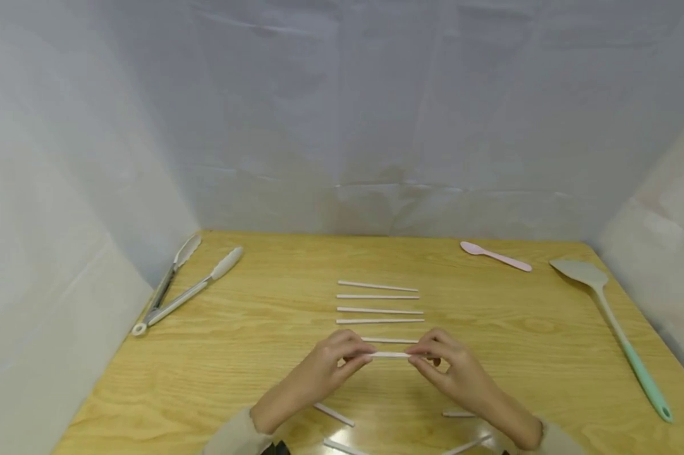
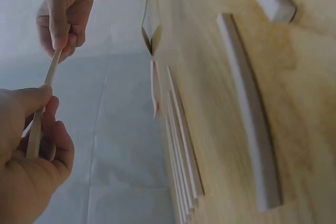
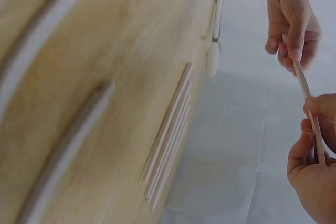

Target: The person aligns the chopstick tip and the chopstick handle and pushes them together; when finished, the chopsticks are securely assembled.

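Between them, both hands hold one pale chopstick [image 1: 390,355] roughly level above the table. My left hand [image 1: 333,361] pinches one end between thumb and fingers, and my right hand [image 1: 452,370] pinches the other. In the left wrist view the held chopstick [image 2: 51,72] is raised off the wood, its ends partly covered by fingers. Just beyond the hands lies a row of several similar chopsticks [image 1: 380,320], side by side and nearly parallel. The nearest one in that row [image 1: 390,340] is partly hidden behind the fingers.
Loose chopsticks [image 1: 334,414] lie scattered near the front edge, some partly under the forearms. Spread tongs [image 1: 177,304] rest at the left of the wooden table [image 1: 251,373]. A pink spoon [image 1: 495,256] lies at the back right, and a green-handled spatula [image 1: 609,309] along the right side.
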A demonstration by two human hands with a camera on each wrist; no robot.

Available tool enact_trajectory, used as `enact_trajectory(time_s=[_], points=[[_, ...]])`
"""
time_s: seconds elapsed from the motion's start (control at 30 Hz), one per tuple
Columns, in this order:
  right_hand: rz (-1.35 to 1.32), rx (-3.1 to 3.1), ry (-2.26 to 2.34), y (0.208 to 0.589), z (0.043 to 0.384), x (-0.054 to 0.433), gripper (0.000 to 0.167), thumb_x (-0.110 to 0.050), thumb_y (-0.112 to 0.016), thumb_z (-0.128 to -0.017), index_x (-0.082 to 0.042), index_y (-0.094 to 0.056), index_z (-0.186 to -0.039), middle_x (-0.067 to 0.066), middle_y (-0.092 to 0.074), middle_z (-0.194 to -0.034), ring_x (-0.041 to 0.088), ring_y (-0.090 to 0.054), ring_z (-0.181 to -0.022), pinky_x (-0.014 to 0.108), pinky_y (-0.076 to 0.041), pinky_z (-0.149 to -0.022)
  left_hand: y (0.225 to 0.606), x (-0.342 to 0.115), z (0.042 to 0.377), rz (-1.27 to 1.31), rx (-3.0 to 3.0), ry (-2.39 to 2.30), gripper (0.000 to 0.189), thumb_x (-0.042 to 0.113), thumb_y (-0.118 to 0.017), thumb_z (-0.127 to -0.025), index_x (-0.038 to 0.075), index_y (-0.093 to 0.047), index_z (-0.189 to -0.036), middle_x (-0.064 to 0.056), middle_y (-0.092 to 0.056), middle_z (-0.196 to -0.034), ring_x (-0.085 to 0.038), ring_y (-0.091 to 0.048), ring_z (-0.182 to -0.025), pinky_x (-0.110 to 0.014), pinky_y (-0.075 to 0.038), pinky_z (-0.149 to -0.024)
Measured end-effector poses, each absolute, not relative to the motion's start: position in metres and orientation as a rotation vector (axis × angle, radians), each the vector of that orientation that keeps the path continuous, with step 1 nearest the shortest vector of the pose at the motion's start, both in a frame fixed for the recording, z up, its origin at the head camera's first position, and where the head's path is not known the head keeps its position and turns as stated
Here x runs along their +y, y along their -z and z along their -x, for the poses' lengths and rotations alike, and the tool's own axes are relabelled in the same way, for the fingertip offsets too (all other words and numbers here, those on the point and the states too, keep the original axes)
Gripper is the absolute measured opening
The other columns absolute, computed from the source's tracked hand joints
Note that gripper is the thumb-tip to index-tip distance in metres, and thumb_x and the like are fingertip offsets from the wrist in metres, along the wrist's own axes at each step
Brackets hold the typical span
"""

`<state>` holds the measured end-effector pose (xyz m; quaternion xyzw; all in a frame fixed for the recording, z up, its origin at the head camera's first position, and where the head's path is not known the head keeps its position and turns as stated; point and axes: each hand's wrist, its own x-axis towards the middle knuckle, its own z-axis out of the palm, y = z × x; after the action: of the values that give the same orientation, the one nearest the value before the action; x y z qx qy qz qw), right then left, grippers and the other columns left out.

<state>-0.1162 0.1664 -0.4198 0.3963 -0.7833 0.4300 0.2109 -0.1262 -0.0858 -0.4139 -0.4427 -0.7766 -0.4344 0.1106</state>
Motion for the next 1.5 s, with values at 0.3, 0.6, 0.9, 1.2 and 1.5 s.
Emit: enact_trajectory(time_s=[0.3, 0.6, 0.9, 1.2, 1.5], points=[[-0.988, -2.224, -1.18, 0.414, 0.126, 0.178, 0.029, 0.013, -0.074, -0.07, -0.002, -0.07, -0.094, 0.003, -0.061, -0.087, 0.006, -0.05, -0.069, 0.016, -0.044, -0.06, 0.402, -0.097, 0.135, 1.188, -2.419, 1.284, 0.019, 0.003, -0.064, -0.089, -0.001, -0.067, -0.107, -0.009, -0.066, -0.094, -0.013, -0.062, -0.08, -0.018, -0.053, -0.072], [-0.917, -2.391, -1.165, 0.434, 0.133, 0.19, 0.02, 0.007, -0.074, -0.074, -0.006, -0.071, -0.089, -0.005, -0.061, -0.083, 0.001, -0.048, -0.068, 0.017, -0.045, -0.057, 0.417, -0.109, 0.139, 1.119, -2.681, 1.26, 0.021, 0.006, -0.061, -0.091, 0.0, -0.066, -0.111, -0.009, -0.065, -0.1, -0.012, -0.06, -0.082, -0.02, -0.052, -0.073], [-0.975, -2.539, -1.178, 0.456, 0.142, 0.192, 0.012, 0.004, -0.072, -0.078, -0.003, -0.071, -0.087, -0.002, -0.06, -0.082, -0.001, -0.05, -0.071, 0.019, -0.048, -0.058, 0.436, -0.113, 0.152, 1.125, -2.853, 1.238, 0.02, 0.006, -0.062, -0.091, 0.001, -0.068, -0.11, -0.007, -0.066, -0.097, -0.008, -0.056, -0.082, -0.021, -0.05, -0.073], [-0.975, -2.671, -1.105, 0.47, 0.151, 0.194, 0.007, -0.004, -0.07, -0.083, -0.005, -0.072, -0.09, -0.005, -0.06, -0.083, -0.001, -0.049, -0.073, 0.019, -0.048, -0.061, 0.45, -0.114, 0.162, 1.16, -2.945, 1.218, 0.02, 0.009, -0.061, -0.092, 0.003, -0.068, -0.109, -0.006, -0.066, -0.097, -0.012, -0.058, -0.087, -0.023, -0.048, -0.077], [-0.919, -2.759, -0.986, 0.472, 0.153, 0.192, 0.006, -0.004, -0.07, -0.084, -0.006, -0.072, -0.089, -0.004, -0.061, -0.083, 0.008, -0.053, -0.077, 0.023, -0.048, -0.066, 0.457, -0.11, 0.166, 1.194, -2.955, 1.048, 0.017, 0.006, -0.061, -0.091, 0.001, -0.069, -0.106, -0.005, -0.064, -0.093, -0.015, -0.057, -0.086, -0.026, -0.048, -0.077]])
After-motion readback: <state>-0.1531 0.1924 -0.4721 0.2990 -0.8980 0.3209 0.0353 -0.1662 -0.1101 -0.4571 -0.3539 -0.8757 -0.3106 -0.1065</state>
